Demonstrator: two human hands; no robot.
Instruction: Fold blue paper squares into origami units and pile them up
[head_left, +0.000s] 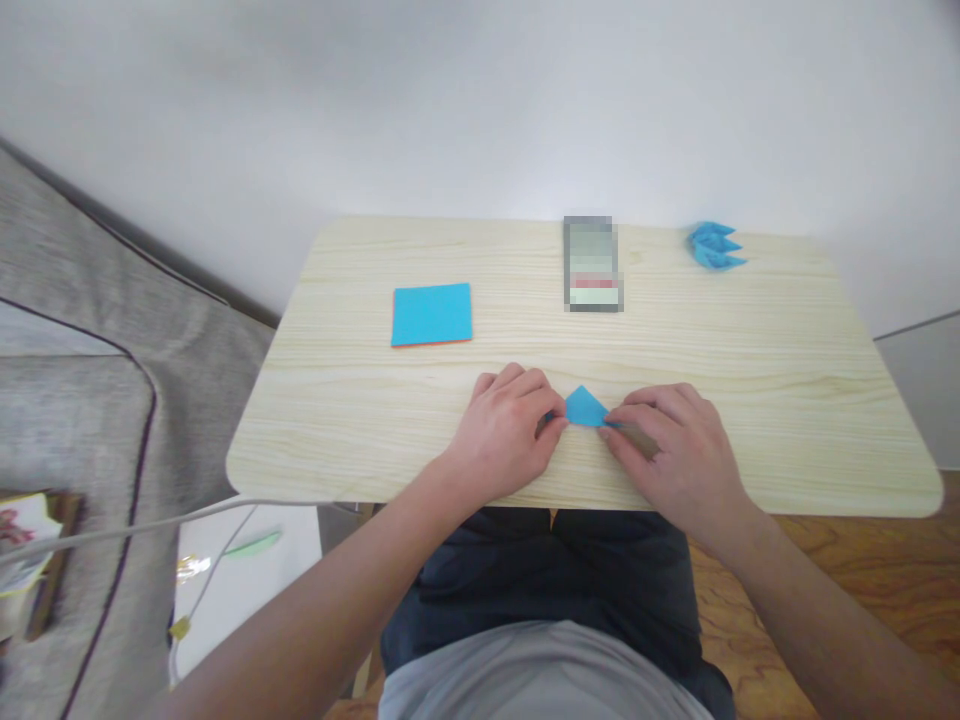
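Observation:
A small piece of folded blue paper (585, 407) lies near the table's front edge, with its pointed tip facing away from me. My left hand (514, 420) pinches its left end between thumb and forefinger, hiding that end. On the other side, the thumb and fingertips of my right hand (675, 440) close on the right corner. Farther back on the left lies a stack of blue paper sheets (432, 314) with a red-orange edge showing beneath. Several folded blue paper pieces with pointed ends (715, 246) sit together at the back right.
A phone (592, 264), its screen blurred, rests at the back of the pale wooden table (337, 420). The table stands against a white wall. A grey sofa (67, 400) is at the left. A cable (180, 518) runs past the table's front left edge.

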